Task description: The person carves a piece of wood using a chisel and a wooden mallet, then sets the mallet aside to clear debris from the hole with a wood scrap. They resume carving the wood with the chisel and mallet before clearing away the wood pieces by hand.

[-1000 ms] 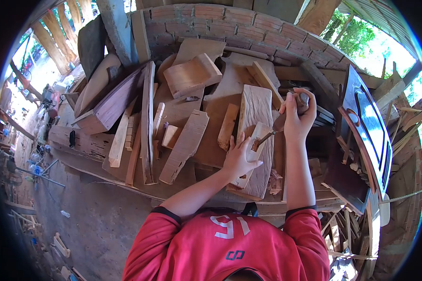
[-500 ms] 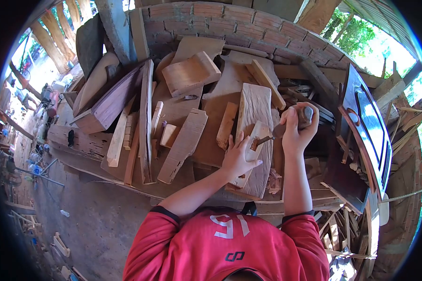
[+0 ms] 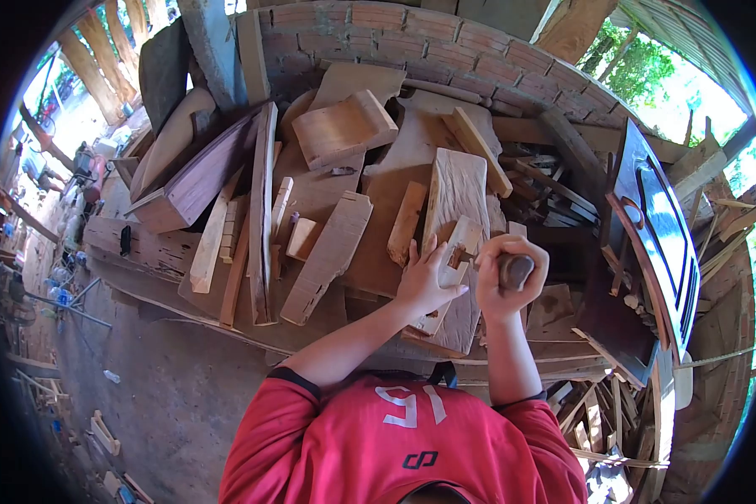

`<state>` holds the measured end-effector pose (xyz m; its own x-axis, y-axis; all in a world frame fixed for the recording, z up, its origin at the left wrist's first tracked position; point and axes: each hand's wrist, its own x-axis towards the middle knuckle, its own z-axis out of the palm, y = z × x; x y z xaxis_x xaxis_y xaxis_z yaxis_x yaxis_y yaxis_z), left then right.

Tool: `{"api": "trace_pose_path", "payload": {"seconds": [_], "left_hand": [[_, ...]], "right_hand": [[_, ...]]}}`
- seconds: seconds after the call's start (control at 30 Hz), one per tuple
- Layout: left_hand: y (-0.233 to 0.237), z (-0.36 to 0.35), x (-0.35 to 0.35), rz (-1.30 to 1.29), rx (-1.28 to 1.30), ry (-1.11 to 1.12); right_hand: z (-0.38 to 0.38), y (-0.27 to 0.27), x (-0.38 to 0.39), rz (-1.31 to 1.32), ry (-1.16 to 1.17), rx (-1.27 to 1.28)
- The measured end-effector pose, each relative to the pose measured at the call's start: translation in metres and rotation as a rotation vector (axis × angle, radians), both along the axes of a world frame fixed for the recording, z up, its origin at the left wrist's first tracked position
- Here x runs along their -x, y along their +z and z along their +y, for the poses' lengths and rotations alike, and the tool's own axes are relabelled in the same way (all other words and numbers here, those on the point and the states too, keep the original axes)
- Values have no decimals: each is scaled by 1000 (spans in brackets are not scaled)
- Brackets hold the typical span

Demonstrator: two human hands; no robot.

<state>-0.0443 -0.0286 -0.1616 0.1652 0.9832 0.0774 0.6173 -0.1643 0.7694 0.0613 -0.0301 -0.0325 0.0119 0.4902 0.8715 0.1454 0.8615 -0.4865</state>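
A pale wood piece [image 3: 465, 233] with a notch cut in it lies on a thick rough plank [image 3: 458, 181]. My left hand [image 3: 426, 284] holds the piece down, fingers along its left side and thumb across it. In my right hand [image 3: 512, 290] is a chisel [image 3: 515, 270], gripped by its round wooden handle. The blade is mostly hidden by the fingers; its end points left at the notch. A short wood block [image 3: 406, 223] rests just left of the plank.
Loose boards, such as a flat one [image 3: 328, 256] and a hollowed block [image 3: 344, 130], cover the bench. A brick wall [image 3: 445, 38] stands behind. At the right leans a dark glossy panel [image 3: 659, 244], and wood scraps [image 3: 609, 420] lie below it.
My right hand has moved left and down with the chisel, and its handle end now faces me more. My left hand stays on the wood piece.
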Motion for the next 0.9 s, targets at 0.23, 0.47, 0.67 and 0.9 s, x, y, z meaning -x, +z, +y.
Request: {"api": "trace_pose_path", "payload": {"seconds": [0.23, 0.47, 0.67, 0.9], "left_hand": [[1, 0, 0, -33, 24, -11], [30, -4, -5, 216, 99, -30], [58, 25, -16, -168, -328, -118], [139, 65, -25, -357, -188, -399]], "right_hand": [[9, -4, -2, 43, -31, 80], [32, 8, -12, 191, -124, 243], [40, 23, -20, 270, -19, 366], [36, 46, -34, -43, -151, 502]]}}
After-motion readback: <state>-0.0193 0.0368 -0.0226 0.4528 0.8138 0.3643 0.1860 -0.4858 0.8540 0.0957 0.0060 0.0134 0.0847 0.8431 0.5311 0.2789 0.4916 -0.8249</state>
